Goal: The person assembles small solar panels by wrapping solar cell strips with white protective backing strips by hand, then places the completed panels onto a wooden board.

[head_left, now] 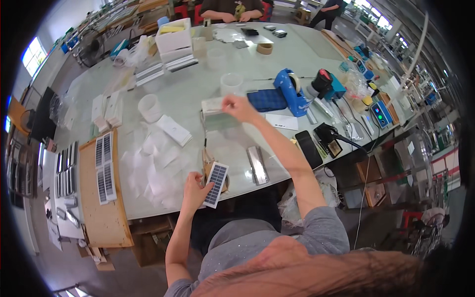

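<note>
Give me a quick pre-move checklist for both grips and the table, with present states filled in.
1. Left grip holds the small rectangular white-bordered panel with dark cells: ok.
2. Panel's celled face turned up toward the camera: ok.
3. Right grip touching the white rectangular block: cannot tell; the fingers are at its right end, but contact is unclear.
4. Blue tape dispenser loaded with a pale roll: ok.
5. Thin translucent white sheets neatly stacked: not ok; they lie scattered and overlapping.
6. Long silver metallic strip apart from both grips: ok.
</note>
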`<action>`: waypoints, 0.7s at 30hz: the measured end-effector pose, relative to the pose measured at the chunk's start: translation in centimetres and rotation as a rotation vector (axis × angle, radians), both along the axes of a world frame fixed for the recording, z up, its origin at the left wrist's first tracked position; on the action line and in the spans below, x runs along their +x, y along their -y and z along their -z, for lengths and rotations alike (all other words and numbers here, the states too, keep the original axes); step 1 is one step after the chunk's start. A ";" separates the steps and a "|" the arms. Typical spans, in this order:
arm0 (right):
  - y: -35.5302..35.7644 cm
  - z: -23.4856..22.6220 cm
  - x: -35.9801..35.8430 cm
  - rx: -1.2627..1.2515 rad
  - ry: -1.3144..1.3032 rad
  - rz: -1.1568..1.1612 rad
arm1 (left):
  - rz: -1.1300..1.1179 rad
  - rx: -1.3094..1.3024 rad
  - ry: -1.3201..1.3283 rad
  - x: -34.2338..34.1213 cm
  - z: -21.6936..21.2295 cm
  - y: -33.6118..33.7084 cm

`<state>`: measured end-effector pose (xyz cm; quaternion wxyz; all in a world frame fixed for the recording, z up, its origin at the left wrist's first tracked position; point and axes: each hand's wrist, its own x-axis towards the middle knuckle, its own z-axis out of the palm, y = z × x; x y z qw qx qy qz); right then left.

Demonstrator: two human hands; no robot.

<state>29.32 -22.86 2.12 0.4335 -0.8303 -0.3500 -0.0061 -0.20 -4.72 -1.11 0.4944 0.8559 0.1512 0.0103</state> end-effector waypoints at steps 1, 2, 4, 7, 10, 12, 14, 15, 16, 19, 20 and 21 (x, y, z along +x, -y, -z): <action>1.3 -0.1 0.9 0.175 -0.077 -0.002 | 0.016 -0.031 -0.050 0.3 -0.4 0.0; 2.1 -0.4 1.3 0.393 -0.163 0.079 | 0.053 0.002 -0.048 0.7 -0.2 -0.3; 2.8 -2.2 -0.4 0.614 -0.304 0.149 | 0.029 -0.086 -0.122 0.4 -1.4 -0.2; 2.0 -2.3 -6.7 0.435 -0.498 0.088 | 0.032 -0.303 -0.093 -1.4 0.3 -1.4; 1.6 0.0 -13.1 0.285 -0.680 -0.045 | 0.001 -0.476 -0.119 -3.8 -1.7 -3.2; 0.8 1.2 -16.1 0.232 -0.713 -0.051 | -0.052 -0.519 -0.135 -5.8 -2.3 -5.3; 0.2 1.0 -17.9 0.181 -0.677 -0.001 | -0.267 -0.489 -0.036 -7.8 -1.9 -9.1; 0.4 2.3 -18.0 0.179 -0.586 0.014 | -0.363 -0.369 0.029 -8.1 -3.1 -11.5; 0.3 3.6 -17.9 0.180 -0.495 0.025 | -0.477 -0.322 0.095 -9.1 -2.2 -15.2; 0.8 4.1 -17.8 -0.135 0.052 0.068 | -0.697 -0.091 0.206 -9.9 -2.5 -25.3; 0.9 4.1 -18.1 -0.187 -0.041 0.117 | -0.739 -0.053 0.226 -9.7 -2.5 -28.5; 0.6 3.5 -18.5 -0.178 -0.039 0.106 | -0.795 0.138 0.168 -10.1 -1.9 -32.2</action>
